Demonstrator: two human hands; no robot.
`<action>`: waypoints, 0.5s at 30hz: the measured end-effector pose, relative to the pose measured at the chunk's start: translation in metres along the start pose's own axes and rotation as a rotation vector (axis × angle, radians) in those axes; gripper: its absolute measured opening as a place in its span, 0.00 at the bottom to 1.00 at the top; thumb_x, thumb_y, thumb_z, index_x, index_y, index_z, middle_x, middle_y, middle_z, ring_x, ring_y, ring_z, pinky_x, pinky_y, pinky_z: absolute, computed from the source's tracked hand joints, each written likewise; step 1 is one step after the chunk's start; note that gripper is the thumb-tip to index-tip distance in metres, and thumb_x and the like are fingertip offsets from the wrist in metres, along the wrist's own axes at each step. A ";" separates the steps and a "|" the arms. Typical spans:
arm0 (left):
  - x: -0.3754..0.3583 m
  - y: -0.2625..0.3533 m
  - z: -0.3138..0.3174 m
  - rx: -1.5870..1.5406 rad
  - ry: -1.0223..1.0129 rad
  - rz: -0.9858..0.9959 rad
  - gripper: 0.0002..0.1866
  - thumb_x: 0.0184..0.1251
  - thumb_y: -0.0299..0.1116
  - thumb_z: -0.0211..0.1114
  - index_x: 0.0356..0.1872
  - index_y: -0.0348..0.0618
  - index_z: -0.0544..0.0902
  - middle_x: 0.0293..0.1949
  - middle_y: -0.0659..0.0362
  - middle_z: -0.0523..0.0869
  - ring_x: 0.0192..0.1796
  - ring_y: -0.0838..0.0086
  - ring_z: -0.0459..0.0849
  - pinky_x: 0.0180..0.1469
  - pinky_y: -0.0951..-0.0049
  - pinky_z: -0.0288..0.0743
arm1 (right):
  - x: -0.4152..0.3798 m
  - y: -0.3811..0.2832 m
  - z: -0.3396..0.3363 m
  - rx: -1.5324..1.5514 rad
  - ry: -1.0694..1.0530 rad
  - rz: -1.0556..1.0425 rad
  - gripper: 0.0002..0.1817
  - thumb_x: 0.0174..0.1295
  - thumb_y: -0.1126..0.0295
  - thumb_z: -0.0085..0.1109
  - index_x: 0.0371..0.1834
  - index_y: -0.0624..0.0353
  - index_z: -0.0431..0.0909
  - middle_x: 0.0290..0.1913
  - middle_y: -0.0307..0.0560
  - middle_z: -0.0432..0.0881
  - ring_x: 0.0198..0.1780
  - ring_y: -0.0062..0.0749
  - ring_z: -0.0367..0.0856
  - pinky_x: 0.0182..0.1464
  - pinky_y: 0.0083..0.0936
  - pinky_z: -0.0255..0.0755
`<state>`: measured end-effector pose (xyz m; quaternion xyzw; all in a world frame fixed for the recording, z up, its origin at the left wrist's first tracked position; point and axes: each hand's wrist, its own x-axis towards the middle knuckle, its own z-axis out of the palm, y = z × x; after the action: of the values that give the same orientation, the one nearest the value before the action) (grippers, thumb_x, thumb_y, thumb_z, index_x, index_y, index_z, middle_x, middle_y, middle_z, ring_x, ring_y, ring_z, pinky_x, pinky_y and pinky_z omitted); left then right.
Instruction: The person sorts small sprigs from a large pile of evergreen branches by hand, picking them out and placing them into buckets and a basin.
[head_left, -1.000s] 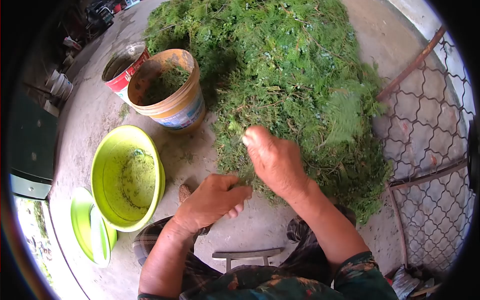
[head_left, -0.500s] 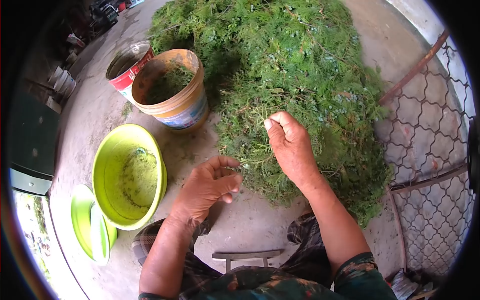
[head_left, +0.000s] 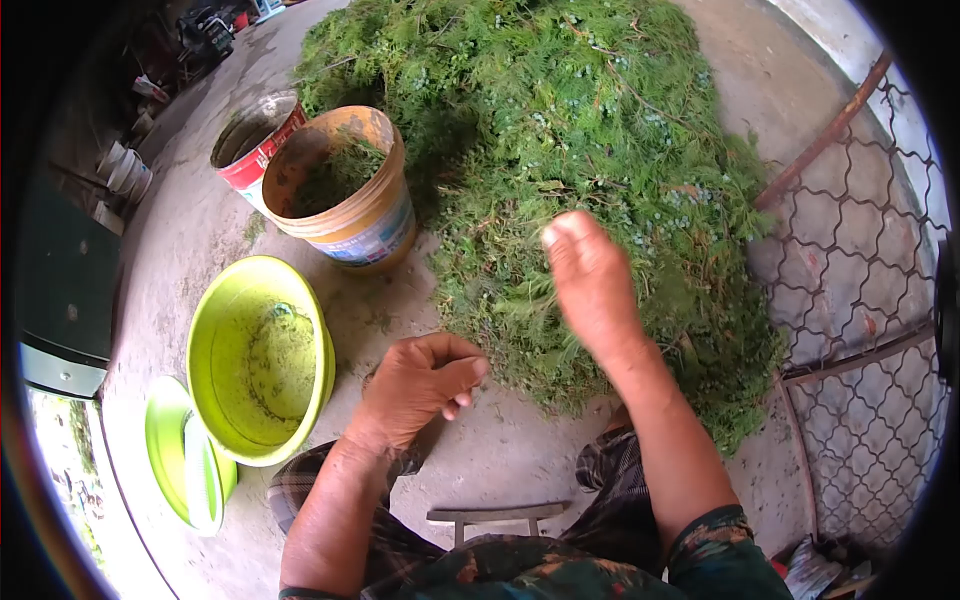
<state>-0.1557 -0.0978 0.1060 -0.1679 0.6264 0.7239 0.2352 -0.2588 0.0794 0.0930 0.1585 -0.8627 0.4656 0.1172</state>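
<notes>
My right hand (head_left: 592, 280) is closed over the near side of a large heap of green evergreen branches (head_left: 600, 120), thumb pressed to the fingers. A leafy evergreen sprig (head_left: 535, 300) shows beside its palm, somewhat blurred by motion. Small bluish berries dot the branches. Lower and to the left, my left hand (head_left: 415, 385) has its thumb and forefinger pinched together, the other fingers curled. Whatever lies between those fingertips is too small or hidden to make out. It hovers over the concrete floor at the heap's near edge.
Left of the heap stands a yellowish bucket (head_left: 385, 200) with green clippings inside, and behind it a red and white bucket (head_left: 245, 165). A lime-green basin (head_left: 210, 370) holds small debris; another green basin (head_left: 165, 450) sits beside it. Wire mesh fencing (head_left: 850, 220) lines the right.
My left thumb and fingers have closed from a looser spread into a pinch. My right hand has shifted slightly to the right, and the sprig at its fingertips shows less clearly.
</notes>
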 end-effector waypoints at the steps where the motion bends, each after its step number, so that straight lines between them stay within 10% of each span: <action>1: -0.003 0.004 -0.003 0.063 0.022 -0.063 0.08 0.63 0.30 0.67 0.38 0.37 0.81 0.25 0.64 0.80 0.26 0.83 0.78 0.25 0.85 0.71 | 0.006 0.003 -0.012 0.036 -0.008 0.170 0.08 0.70 0.66 0.51 0.35 0.58 0.72 0.22 0.41 0.76 0.20 0.21 0.71 0.21 0.25 0.66; 6: -0.014 0.015 -0.066 0.455 0.344 0.215 0.11 0.57 0.25 0.63 0.42 0.37 0.82 0.31 0.61 0.84 0.31 0.81 0.80 0.35 0.79 0.75 | 0.004 0.021 -0.015 0.215 0.076 0.151 0.11 0.68 0.67 0.53 0.30 0.62 0.72 0.20 0.37 0.69 0.22 0.19 0.63 0.25 0.24 0.62; 9: -0.021 -0.005 -0.124 1.806 1.382 0.390 0.16 0.57 0.24 0.61 0.48 0.39 0.81 0.40 0.44 0.84 0.44 0.54 0.83 0.49 0.61 0.75 | -0.002 0.010 -0.007 0.232 0.036 0.193 0.11 0.68 0.69 0.53 0.29 0.63 0.72 0.20 0.36 0.68 0.24 0.18 0.63 0.26 0.24 0.62; 11: -0.022 -0.007 -0.120 1.778 1.388 0.572 0.14 0.57 0.25 0.63 0.46 0.37 0.81 0.40 0.45 0.84 0.46 0.56 0.83 0.52 0.62 0.74 | -0.007 0.003 -0.002 0.307 -0.049 0.298 0.11 0.69 0.68 0.53 0.30 0.63 0.72 0.21 0.36 0.69 0.24 0.19 0.63 0.27 0.24 0.63; 15: -0.008 -0.003 -0.042 0.759 0.466 0.635 0.06 0.58 0.23 0.65 0.37 0.40 0.84 0.35 0.52 0.86 0.38 0.66 0.85 0.42 0.70 0.78 | -0.015 -0.003 0.011 0.473 -0.148 0.362 0.10 0.69 0.67 0.52 0.33 0.62 0.73 0.23 0.37 0.70 0.24 0.18 0.64 0.26 0.21 0.63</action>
<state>-0.1493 -0.1396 0.1017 -0.0297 0.8991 0.4261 -0.0961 -0.2438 0.0712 0.0844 0.0584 -0.7508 0.6541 -0.0709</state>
